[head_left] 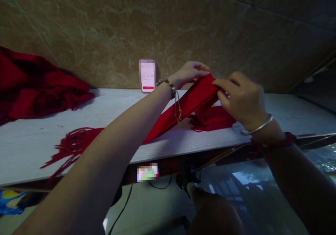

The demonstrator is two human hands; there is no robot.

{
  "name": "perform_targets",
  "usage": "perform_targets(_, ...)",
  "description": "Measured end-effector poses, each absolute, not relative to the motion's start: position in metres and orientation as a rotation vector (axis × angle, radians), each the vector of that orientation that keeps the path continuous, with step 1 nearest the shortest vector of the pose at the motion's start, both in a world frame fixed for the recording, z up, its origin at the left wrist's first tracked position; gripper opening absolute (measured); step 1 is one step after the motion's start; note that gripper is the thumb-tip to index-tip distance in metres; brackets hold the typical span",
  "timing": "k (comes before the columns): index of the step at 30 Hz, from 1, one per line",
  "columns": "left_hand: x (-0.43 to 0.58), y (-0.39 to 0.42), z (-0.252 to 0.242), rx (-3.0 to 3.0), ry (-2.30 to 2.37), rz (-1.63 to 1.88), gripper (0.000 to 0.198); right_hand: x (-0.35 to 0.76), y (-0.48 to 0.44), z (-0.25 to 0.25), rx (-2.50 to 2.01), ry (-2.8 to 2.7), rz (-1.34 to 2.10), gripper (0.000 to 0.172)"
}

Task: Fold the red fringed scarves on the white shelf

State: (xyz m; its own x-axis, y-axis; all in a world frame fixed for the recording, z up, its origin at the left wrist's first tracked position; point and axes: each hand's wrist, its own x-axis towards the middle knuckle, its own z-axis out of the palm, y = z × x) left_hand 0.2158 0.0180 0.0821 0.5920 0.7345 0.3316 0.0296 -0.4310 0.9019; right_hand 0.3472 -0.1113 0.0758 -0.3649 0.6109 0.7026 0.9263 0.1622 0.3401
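Note:
A red fringed scarf (pixel 189 100) lies lengthwise over the white tabletop, folded into a narrow band. Its middle is lifted off the surface between my two hands. My left hand (pixel 190 73) grips the upper edge of the raised fold, wearing a beaded bracelet on the wrist. At the fold's right corner, my right hand (pixel 240 96) pinches the fabric between thumb and fingers; a silver bangle circles that wrist. One fringed end spreads out at the left, partly hidden behind my left forearm. More red fabric with fringe rests on the table below my hands.
A heap of red cloth (pixel 39 88) sits at the table's left. Against the brown marbled wall (pixel 105 28) leans a lit phone (pixel 148 75). Below the table's front edge, a black cable (pixel 123 207) runs over the tiled floor, and a blue-and-yellow item (pixel 13 201) shows at lower left.

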Motion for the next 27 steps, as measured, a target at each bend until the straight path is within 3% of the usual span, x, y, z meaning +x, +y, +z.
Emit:
perform_targets(3, 0.263, 0.01, 0.093, 2.175, 0.737, 0.979, 0.026, 0.396, -0.106, 0.08, -1.583, -1.983, -1.074, 0.028)
perform_targets(6, 0.292, -0.021, 0.072, 2.574, 0.929, 0.789, 0.034, 0.444, -0.099, 0.052, -1.734, -1.972, -0.97, 0.032)
perform_targets(11, 0.292, -0.068, -0.003, 2.761, 1.04, 0.442, 0.078, 0.492, -0.097, -0.023, -1.905, -2.014, -0.64, 0.032)
perform_targets(16, 0.283, -0.059, -0.028, 2.801, 1.026, 0.347, 0.06, 0.499, -0.096, -0.047, -1.837, -1.813, -0.506, 0.034)
perform_targets(27, 0.215, -0.031, -0.022, 2.99, 0.964, 0.09, 0.052, 0.435, -0.087, -0.049, -1.783, -1.772, -0.275, 0.036)
